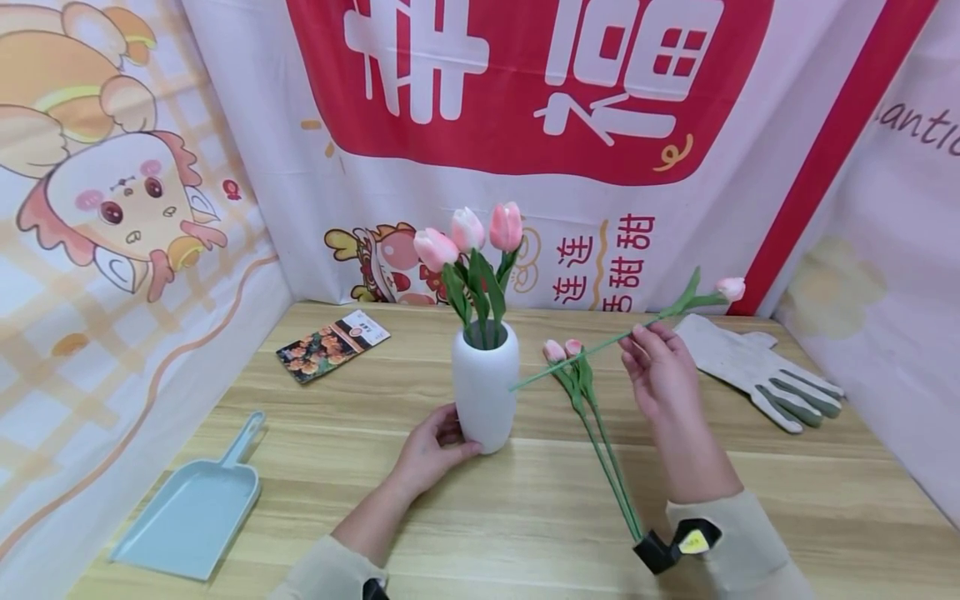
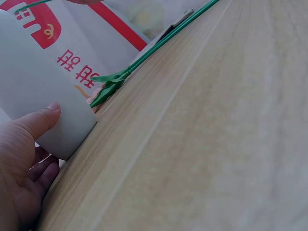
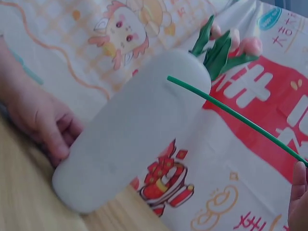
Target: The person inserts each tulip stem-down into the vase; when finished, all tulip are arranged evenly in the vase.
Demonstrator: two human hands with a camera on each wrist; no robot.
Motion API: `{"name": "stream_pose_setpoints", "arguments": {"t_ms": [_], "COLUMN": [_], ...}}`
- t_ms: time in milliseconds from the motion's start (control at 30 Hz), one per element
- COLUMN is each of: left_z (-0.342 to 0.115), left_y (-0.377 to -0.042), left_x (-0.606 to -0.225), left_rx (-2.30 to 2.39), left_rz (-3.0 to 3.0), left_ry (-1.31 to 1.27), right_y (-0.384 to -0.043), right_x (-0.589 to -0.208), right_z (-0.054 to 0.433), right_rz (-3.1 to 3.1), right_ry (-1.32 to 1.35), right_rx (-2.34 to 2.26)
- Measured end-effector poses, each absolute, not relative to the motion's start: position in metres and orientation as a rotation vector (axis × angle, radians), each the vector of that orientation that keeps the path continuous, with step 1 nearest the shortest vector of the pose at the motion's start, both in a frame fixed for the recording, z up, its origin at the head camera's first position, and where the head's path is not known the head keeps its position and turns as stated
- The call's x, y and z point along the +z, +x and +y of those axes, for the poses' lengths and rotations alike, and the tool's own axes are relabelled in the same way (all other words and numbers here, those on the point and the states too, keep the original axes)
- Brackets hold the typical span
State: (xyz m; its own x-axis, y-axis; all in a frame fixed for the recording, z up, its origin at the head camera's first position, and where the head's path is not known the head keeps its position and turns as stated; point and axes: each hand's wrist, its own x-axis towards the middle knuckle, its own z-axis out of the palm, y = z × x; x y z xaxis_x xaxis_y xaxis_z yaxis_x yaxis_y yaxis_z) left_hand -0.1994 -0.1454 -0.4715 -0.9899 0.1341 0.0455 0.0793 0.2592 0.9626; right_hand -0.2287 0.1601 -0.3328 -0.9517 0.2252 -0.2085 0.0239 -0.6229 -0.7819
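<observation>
A white vase (image 1: 486, 392) stands upright on the wooden table, holding three pink tulips (image 1: 468, 233) with green leaves. My left hand (image 1: 431, 454) grips the vase low on its left side, thumb across the front, as the left wrist view also shows on the vase wall (image 2: 43, 82). Between thumb and fingers my right hand (image 1: 660, 367) pinches the stem of a single pale pink tulip (image 1: 729, 289), bloom pointing right. The bare stem end (image 3: 175, 81) overlaps the vase in the right wrist view. Two more tulips (image 1: 592, 408) lie on the table between vase and right forearm.
At the back left lies a seed packet (image 1: 333, 346) with orange flowers printed on it. A light blue dustpan (image 1: 197, 508) rests at the front left. White and grey gloves (image 1: 757, 367) lie at the right, behind the right hand. Printed cloths (image 1: 525, 158) hang around the table (image 1: 360, 517).
</observation>
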Motion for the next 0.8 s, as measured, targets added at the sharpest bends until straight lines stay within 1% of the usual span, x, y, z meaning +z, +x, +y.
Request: {"name": "stream_pose_setpoints", "arguments": {"t_ms": [300,633,800], "left_z": [-0.146,-0.145,-0.145], "left_y": [-0.199,-0.200,-0.199], "left_x": [-0.470,-0.472,-0.471], "left_rx": [1.862,1.889,1.884], "left_rz": [2.457,2.457,2.451], "left_ry": [0.206,0.227,0.219], "right_y": [-0.230,-0.232,-0.230], "right_x": [-0.303,-0.296,-0.294], "right_z": [0.144,0.129,0.117], "right_rz": [-1.185,-1.095,-1.185], "right_ry": [-0.361,-0.349,-0.249], "right_rx": [2.727,2.636,2.539]}}
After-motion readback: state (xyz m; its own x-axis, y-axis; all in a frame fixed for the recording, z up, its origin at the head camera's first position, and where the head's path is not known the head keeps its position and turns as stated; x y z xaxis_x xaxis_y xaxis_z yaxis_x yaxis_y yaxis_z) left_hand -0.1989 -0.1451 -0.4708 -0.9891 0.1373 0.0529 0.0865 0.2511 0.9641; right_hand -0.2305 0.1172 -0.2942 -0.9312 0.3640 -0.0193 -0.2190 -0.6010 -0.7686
